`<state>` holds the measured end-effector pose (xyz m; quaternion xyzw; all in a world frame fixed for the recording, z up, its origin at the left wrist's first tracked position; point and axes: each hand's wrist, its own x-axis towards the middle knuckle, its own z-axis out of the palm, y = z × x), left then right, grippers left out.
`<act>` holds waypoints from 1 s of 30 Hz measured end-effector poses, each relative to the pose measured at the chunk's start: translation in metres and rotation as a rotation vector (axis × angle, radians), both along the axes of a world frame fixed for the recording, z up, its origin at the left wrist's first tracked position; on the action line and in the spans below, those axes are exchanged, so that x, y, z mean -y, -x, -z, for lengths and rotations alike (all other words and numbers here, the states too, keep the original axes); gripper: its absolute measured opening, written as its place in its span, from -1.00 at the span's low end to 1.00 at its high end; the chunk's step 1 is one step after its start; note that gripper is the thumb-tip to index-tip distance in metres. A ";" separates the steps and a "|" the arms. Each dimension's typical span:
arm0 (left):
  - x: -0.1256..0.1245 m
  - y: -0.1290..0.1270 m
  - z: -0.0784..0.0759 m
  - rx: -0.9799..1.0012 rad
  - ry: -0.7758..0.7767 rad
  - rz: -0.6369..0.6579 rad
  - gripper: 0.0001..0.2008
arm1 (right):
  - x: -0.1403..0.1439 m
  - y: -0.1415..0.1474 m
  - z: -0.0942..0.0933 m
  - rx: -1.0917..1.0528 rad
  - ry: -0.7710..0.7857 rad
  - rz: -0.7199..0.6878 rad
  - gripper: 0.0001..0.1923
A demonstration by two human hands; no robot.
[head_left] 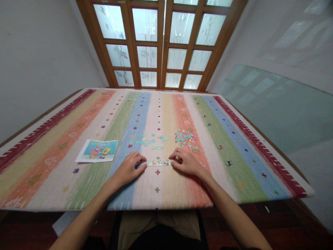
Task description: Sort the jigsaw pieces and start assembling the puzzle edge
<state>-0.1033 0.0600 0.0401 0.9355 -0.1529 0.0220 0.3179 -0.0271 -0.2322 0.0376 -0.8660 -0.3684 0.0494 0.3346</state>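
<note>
1. At lower centre of the head view: a short joined strip of puzzle pieces [158, 162], lying flat on the striped cloth [78, 173] that covers the counter [286, 152].
2. Left hand [130, 168]: palm down, fingers loosely curled, fingertips touching the strip's left end. It presses rather than grips, apparently to keep the row from sliding.
3. Right hand [186, 162]: palm down, fingers bent, tips touching the strip's right end. Whether it pinches a single piece cannot be told. The two hands bracket the strip from both ends, seemingly to keep it straight.
4. Just above the strip, centre frame: scattered teal pieces [148, 140], spread singly and well apart from one another, likely for easy picking.
5. Right of these: a denser pile of mixed-colour pieces [185, 136], near the right hand.
6. Left of centre: a cartoon reference picture [97, 150], flat, turned toward the person, apart from the pieces.
7. Upper frame: wooden doors with frosted panes [161, 41].
</note>
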 end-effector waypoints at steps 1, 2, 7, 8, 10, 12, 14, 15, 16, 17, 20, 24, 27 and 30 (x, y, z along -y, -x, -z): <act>0.000 0.000 0.000 0.004 0.000 0.005 -0.85 | 0.000 0.000 0.000 0.003 -0.001 0.000 -0.83; 0.000 -0.001 0.000 0.007 0.000 0.009 -0.84 | 0.000 0.000 0.000 0.006 -0.002 0.000 -0.83; 0.001 -0.002 0.002 0.019 -0.005 0.049 -0.82 | 0.001 -0.002 0.002 0.005 0.000 -0.012 -0.84; 0.001 -0.002 0.003 0.024 -0.008 0.053 -0.81 | 0.001 -0.002 0.003 0.004 -0.003 -0.014 -0.84; 0.001 -0.003 0.004 0.034 -0.016 0.055 -0.81 | 0.001 -0.002 0.004 0.003 -0.010 -0.016 -0.84; 0.000 -0.003 0.005 0.042 -0.023 0.054 -0.80 | 0.002 -0.002 0.004 0.003 -0.016 -0.021 -0.85; 0.000 -0.003 0.005 0.049 -0.034 0.058 -0.80 | 0.002 -0.002 0.004 0.004 -0.019 -0.025 -0.85; 0.000 -0.003 0.005 0.052 -0.039 0.061 -0.79 | 0.002 -0.002 0.003 0.006 -0.018 -0.026 -0.85; 0.000 -0.002 0.005 0.056 -0.042 0.063 -0.79 | 0.002 -0.002 0.003 0.009 -0.017 -0.025 -0.85; 0.001 -0.002 0.006 0.059 -0.044 0.063 -0.79 | 0.002 -0.002 0.003 0.011 -0.015 -0.024 -0.84; 0.001 -0.001 0.006 0.070 -0.040 0.062 -0.77 | 0.002 -0.001 0.002 0.019 -0.013 -0.021 -0.84; 0.001 -0.001 0.007 0.068 -0.041 0.070 -0.79 | 0.002 -0.001 0.002 0.017 -0.009 -0.017 -0.84; 0.000 -0.002 0.007 0.060 -0.038 0.070 -0.81 | 0.002 -0.001 0.004 0.014 -0.017 -0.021 -0.84; -0.002 -0.002 0.007 0.058 -0.033 0.070 -0.81 | 0.003 -0.002 0.005 0.004 -0.033 -0.019 -0.85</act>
